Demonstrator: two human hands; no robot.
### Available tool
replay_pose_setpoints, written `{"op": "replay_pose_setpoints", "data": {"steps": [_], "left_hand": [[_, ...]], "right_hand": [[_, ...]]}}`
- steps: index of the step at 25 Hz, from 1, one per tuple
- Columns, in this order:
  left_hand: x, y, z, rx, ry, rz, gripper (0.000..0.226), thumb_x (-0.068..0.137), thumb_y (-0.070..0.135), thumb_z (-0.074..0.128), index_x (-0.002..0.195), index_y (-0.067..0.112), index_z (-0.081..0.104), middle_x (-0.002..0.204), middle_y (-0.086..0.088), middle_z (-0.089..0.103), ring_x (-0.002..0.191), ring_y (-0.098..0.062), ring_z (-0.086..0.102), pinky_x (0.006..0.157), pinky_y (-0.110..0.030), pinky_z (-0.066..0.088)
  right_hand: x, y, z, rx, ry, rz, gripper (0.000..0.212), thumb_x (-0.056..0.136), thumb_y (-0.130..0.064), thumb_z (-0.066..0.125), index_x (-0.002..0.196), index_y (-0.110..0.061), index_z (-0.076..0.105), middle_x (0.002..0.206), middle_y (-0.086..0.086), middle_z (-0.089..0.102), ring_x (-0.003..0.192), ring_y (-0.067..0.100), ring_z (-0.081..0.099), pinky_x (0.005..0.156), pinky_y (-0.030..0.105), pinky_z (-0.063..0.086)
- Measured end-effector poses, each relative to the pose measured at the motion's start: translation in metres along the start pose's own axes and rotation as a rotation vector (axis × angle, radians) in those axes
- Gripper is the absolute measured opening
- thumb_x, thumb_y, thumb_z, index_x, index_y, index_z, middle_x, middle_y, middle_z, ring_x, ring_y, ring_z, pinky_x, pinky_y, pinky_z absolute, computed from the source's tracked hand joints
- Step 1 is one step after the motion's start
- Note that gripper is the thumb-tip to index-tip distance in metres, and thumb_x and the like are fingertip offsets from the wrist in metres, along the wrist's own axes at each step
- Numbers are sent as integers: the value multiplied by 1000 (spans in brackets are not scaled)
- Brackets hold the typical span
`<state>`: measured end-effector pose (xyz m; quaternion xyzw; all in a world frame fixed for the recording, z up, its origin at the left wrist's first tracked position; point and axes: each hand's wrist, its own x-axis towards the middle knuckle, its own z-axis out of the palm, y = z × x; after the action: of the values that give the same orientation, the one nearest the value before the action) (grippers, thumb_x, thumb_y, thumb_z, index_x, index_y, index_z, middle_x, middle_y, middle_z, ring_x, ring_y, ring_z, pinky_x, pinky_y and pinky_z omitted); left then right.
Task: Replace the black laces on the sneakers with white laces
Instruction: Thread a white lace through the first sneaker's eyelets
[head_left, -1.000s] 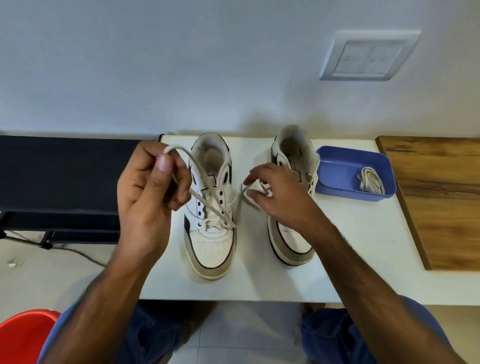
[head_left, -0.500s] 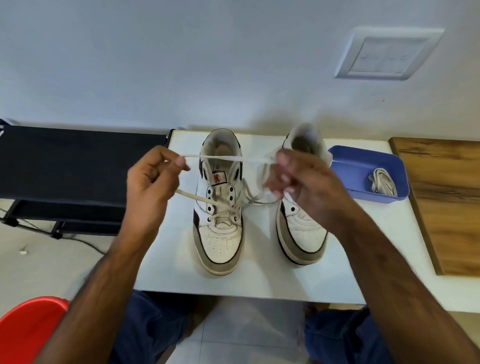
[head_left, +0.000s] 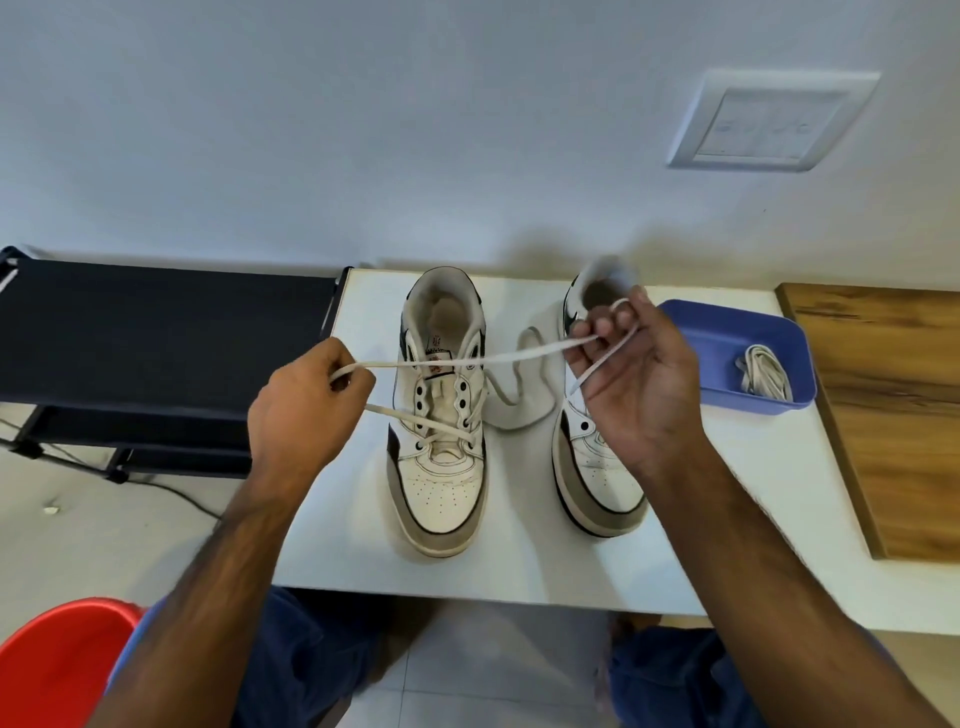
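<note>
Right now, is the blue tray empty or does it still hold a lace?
Not empty. The blue tray holds one bundled white lace lying against its right side, untouched by either hand.

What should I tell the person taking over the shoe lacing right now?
Left hand: pinches one end of the white lace, pulled out to the left.
Right hand: pinches the other end, lace looped over its fingers.
Left sneaker: lace threaded only through the lowest holes; upper holes bare.
Right sneaker: no lace visible on what shows.
Spare white lace lies in the blue tray.
Done: black laces off. Left: finish lacing the left sneaker, then lace the right.
</note>
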<state>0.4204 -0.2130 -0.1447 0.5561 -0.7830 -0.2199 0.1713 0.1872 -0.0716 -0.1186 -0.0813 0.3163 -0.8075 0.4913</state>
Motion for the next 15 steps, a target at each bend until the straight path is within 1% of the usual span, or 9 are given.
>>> {"op": "replay_pose_setpoints", "data": {"steps": [1, 2, 3, 4, 6, 8, 10, 12, 15], "left_hand": [[-1, 1, 3, -45, 1, 80, 8, 96, 26, 61, 90, 23, 57, 85, 7, 58, 74, -12, 57, 64, -33, 48], [-2, 4, 5, -110, 9, 188, 4, 97, 25, 61, 99, 24, 58, 95, 9, 56, 83, -9, 56, 72, -35, 51], [-4, 8, 6, -176, 16, 297, 10, 98, 28, 60, 107, 26, 59, 103, 13, 53, 91, -6, 53, 81, -36, 50], [-8, 13, 7, -237, 17, 393, 15, 99, 33, 57, 113, 29, 58, 107, 17, 51, 98, -3, 50, 87, -38, 46], [-20, 26, 7, -377, -17, 494, 20, 100, 41, 51, 118, 35, 56, 106, 22, 54, 106, -4, 51, 91, -37, 42], [-32, 40, 7, -470, -129, 550, 17, 100, 46, 51, 113, 37, 56, 99, 17, 64, 97, -11, 60, 84, -36, 46], [-40, 47, 10, -429, -227, 622, 21, 98, 49, 54, 102, 30, 62, 90, 13, 68, 81, -13, 64, 71, -36, 51], [-44, 47, 17, -342, -200, 655, 29, 96, 53, 58, 94, 25, 67, 89, 13, 67, 73, -12, 61, 62, -38, 52], [-49, 54, 23, -333, -73, 513, 28, 88, 60, 66, 90, 32, 66, 88, 13, 62, 70, -11, 57, 57, -31, 50]], "right_hand": [[0, 5, 2, -62, -14, 19, 36, 101, -24, 49, 74, -10, 67, 69, 4, 55, 71, 18, 58, 75, 30, 54], [-1, 10, 3, -152, -37, 52, 41, 105, -26, 43, 82, -9, 72, 70, 3, 55, 69, 16, 55, 72, 28, 51], [-1, 14, 4, -258, -70, 97, 46, 108, -28, 37, 92, -8, 75, 74, 4, 57, 68, 14, 54, 70, 27, 48], [-2, 17, 4, -365, -106, 144, 49, 109, -30, 32, 103, -6, 75, 79, 5, 61, 69, 14, 53, 67, 26, 47], [-5, 22, 5, -533, -163, 204, 50, 109, -27, 27, 118, -5, 70, 93, 11, 67, 74, 16, 55, 64, 27, 47], [-8, 25, 8, -582, -201, 213, 45, 107, -22, 29, 124, -6, 68, 109, 16, 70, 84, 22, 60, 68, 30, 53], [-9, 26, 10, -584, -242, 203, 44, 105, -22, 32, 131, -7, 64, 123, 15, 68, 102, 27, 64, 81, 37, 56], [-10, 25, 11, -603, -283, 199, 45, 104, -23, 32, 137, -10, 60, 132, 12, 66, 114, 27, 64, 90, 41, 54], [-12, 24, 12, -649, -291, 188, 45, 106, -18, 29, 140, -13, 58, 135, 7, 66, 123, 29, 61, 98, 46, 52]]}}
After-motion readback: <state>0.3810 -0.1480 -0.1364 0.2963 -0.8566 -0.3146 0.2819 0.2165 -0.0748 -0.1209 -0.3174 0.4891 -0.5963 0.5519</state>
